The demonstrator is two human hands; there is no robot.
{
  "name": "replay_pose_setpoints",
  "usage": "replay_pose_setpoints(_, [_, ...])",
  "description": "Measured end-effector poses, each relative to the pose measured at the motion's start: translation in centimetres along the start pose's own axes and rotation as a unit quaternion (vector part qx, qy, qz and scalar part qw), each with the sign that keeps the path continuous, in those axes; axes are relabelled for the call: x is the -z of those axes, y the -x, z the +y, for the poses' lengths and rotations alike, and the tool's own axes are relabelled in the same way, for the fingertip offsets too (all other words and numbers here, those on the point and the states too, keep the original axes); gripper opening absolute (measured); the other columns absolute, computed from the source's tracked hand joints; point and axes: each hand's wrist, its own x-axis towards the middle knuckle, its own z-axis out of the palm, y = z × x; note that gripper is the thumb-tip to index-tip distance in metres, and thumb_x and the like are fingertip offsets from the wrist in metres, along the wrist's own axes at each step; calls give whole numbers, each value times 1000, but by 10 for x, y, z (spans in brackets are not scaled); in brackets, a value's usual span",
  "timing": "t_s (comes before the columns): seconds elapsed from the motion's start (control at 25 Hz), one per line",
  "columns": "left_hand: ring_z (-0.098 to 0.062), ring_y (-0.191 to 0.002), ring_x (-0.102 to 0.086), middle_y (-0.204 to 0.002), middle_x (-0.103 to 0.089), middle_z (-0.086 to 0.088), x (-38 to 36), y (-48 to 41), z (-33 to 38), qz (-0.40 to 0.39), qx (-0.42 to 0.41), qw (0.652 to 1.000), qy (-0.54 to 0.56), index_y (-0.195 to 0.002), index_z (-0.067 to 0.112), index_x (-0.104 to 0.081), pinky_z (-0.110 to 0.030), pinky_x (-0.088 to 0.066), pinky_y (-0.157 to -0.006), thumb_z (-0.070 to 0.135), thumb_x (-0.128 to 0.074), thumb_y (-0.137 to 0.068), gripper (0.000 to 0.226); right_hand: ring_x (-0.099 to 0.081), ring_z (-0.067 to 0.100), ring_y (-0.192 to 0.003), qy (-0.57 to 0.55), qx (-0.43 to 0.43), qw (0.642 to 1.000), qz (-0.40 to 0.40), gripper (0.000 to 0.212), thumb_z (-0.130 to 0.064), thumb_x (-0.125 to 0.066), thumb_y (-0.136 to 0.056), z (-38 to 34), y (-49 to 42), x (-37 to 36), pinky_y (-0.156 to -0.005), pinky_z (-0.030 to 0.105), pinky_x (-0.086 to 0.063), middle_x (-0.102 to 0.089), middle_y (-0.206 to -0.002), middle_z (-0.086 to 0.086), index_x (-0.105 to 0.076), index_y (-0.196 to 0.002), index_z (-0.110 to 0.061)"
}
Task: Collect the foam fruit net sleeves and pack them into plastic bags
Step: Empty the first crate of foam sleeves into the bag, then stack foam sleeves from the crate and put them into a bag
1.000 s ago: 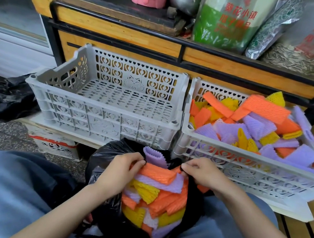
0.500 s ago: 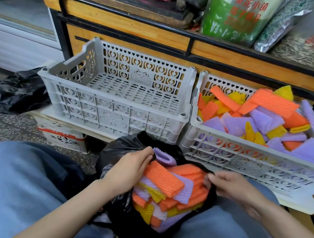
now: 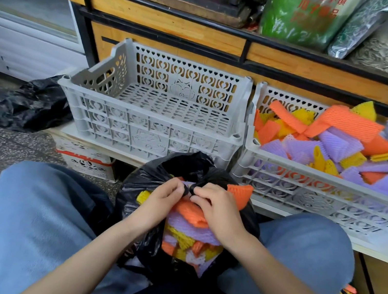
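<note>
Two hands pinch closed a stuffed black bag (image 3: 192, 167) held between a seated person's knees, at 6 o'clock in the view.
The left hand (image 3: 161, 200) and right hand (image 3: 218, 210), fingers curled, each pinch a twist of the bag's plastic where they meet above the load. This looks like tying off. It would go best by drawing both twists up taut, tucking in the orange sleeve (image 3: 239, 191) that pokes out at 2 o'clock from the hands, then knotting low. The foam sleeves (image 3: 189, 230) inside are ribbed mesh in orange, purple and yellow. They are probably springy and may push back. More sleeves fill the grey crate (image 3: 313, 166) at 3 o'clock.
</note>
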Motion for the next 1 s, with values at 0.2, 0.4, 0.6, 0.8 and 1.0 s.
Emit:
replay_pose_setpoints(0.2, [-12,-87,-54,-86,-63,-5,2,14,7,14,18,988,151,-84,4,-63,-24,-40,-84,13,-47,-96,22,-52,14,-75,-41,8,999,24,9,-5,-62,-87,-15,-4,-9,-69,17,-39,-54,-79,3,-69,-81,-5])
replay_pose_setpoints(0.4, [-10,-91,-59,-90,-70,-1,2,24,7,54,61,978,194,-89,8,-71,-21,-44,-85,10,-50,-94,22,-46,15,-85,5,-18,1000,7,9,-8,-68,-82,-19,0,-17,-75,17,-33,-48,-86,-2,-68,-91,-6])
replay_pose_setpoints(0.6, [1,-79,-60,-82,-71,6,18,35,17,59,33,997,49,-84,9,-72,-12,-44,-74,6,-53,-94,21,-46,7,-92,-242,-98,952,-159,61,6,-63,-82,-24,2,-18,-85,9,-35,-41,-102,-2,-45,-135,-21])
replay_pose_setpoints(0.8, [6,-61,-48,-59,-59,17,48,51,21,-24,46,980,-194,-60,34,-67,-20,-40,-66,18,-62,-88,33,-47,-8,-65,-298,-73,908,-285,64,15,-48,-86,-37,6,-25,-66,8,-38,-52,-87,-2,-42,-132,-29])
replay_pose_setpoints(1.0, [10,-54,-52,-51,-57,23,46,58,33,10,20,953,-301,-68,20,-72,-7,-36,-60,15,-69,-84,17,-59,0,-76,-149,-16,959,-243,19,-7,-59,-89,-38,4,-25,-77,26,-51,-64,-84,-4,-62,-106,-14])
